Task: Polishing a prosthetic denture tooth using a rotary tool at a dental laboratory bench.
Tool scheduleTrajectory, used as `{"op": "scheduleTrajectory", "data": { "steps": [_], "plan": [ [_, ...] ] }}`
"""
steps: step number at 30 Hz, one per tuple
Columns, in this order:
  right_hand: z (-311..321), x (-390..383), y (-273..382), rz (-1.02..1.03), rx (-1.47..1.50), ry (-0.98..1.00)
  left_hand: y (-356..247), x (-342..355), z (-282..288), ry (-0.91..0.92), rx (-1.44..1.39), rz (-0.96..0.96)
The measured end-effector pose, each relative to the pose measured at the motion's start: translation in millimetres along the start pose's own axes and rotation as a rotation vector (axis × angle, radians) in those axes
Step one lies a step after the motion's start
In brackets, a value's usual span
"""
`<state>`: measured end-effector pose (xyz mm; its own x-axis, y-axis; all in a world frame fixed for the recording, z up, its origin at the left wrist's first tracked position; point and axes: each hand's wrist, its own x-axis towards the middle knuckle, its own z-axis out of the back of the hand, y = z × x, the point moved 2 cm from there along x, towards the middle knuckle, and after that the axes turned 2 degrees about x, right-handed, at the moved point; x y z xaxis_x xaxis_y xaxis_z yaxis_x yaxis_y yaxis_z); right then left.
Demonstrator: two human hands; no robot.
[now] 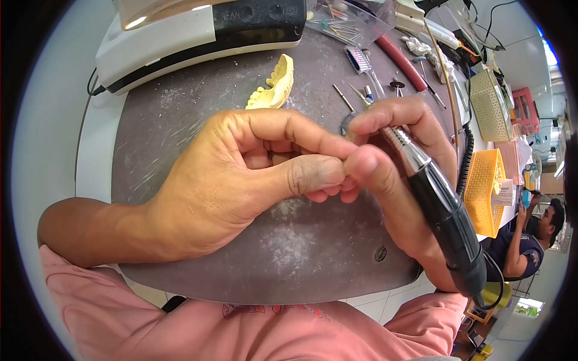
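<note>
Left hand [220,180] and right hand [394,194] are meeting above the tabletop [174,132]
As I am watching, the right one is gripping a black handpiece [442,207], slanting toward the near right corner; the left one is pinching thumb and forefinger closed, on what I cannot tell; a yellow dental cast [279,90] is lying toward the far edge

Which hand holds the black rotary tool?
The right hand: the black rotary tool lies in its grip, while the left hand has no hold on it.

Lone head-worn fisheye, facing down, close above left hand [217,174], right hand [406,210], grey worktop [159,144].
</note>
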<state>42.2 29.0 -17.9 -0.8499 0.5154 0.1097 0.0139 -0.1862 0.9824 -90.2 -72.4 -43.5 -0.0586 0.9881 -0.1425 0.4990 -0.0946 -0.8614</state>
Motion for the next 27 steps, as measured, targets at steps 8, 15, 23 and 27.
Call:
{"op": "scheduleTrajectory", "data": {
  "steps": [8, 15, 23, 27],
  "plan": [
    [7.2, -5.7, 5.3, -0.028, -0.072, -0.013, -0.7, 1.2, -2.4, 0.015, 0.009, -0.013],
    [5.3, -5.1, 3.2, -0.035, -0.031, -0.005, -0.4, 0.5, -0.4, 0.042, -0.005, -0.014],
    [4.4, -5.5, -1.2, 0.011, 0.013, -0.019, -1.1, 1.3, -2.7, 0.049, -0.043, -0.029],
    [2.4, -6.2, -1.2, 0.007, 0.019, -0.030, -1.0, 0.6, -3.1, 0.027, -0.033, -0.022]
  ]
}}
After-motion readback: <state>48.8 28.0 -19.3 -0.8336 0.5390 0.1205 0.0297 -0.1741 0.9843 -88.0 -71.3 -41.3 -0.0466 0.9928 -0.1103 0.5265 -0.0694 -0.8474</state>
